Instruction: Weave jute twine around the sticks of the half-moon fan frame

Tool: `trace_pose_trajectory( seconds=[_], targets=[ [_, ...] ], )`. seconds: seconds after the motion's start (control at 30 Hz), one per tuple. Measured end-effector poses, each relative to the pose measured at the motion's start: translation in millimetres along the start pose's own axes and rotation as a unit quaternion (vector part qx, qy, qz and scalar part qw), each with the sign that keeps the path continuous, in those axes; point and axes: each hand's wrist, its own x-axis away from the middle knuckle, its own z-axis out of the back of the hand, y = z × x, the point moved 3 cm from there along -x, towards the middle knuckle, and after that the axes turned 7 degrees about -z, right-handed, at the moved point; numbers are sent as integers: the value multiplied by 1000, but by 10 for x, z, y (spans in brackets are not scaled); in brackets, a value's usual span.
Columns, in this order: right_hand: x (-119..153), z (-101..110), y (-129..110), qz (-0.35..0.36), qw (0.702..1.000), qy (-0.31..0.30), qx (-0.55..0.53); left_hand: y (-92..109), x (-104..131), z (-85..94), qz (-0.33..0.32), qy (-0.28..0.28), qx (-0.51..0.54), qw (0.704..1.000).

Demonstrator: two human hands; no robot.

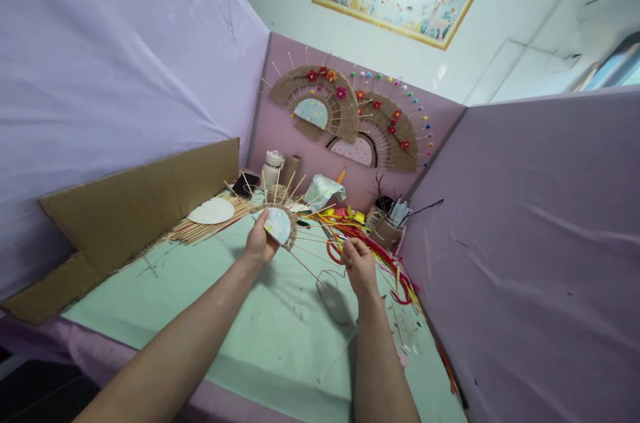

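My left hand (261, 241) grips the flat lower edge of a half-round piece (279, 224), thumb on its pale blue patterned face. Brown twine wraps the curved rim, and thin sticks fan outward from it. To the right, my right hand (357, 260) is closed in a pinch near the stick ends, with what looks like a strand of twine (333, 271) at its fingers. That strand loops down toward the green tabletop (280, 330). What exactly sits between the right fingertips is too small to make out.
Bundled sticks (197, 230) and a white oval (211, 210) lie at the left, beside a cardboard strip (150, 193). A white bottle (272, 168) stands behind. Red-handled scissors (335, 251), colored pipe cleaners and a pen holder (387, 234) are at the right. Finished fans (400, 123) hang behind.
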Motion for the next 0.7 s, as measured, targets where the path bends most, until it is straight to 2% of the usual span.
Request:
trace_pose_trajectory(
  seconds=[0.13,0.23,0.43,0.53,0.6,0.7],
  targets=[
    [4,40,-13,36,998,30,34,31,2,-12,-54,21,7,998],
    [-3,40,10,33,999,11,34,39,17,-29,-66,41,17,997],
    [-28,0,126,-39,996,-36,77,68,27,-54,-76,33,39,996],
    [2,-57,163,-81,985,-49,142,74,6,-35,-76,30,38,996],
    [58,-150,180,-98,970,-85,207,70,-7,-20,-75,32,39,996],
    [191,-371,233,-102,928,-198,300,53,-6,-16,-74,22,41,996]
  ],
)
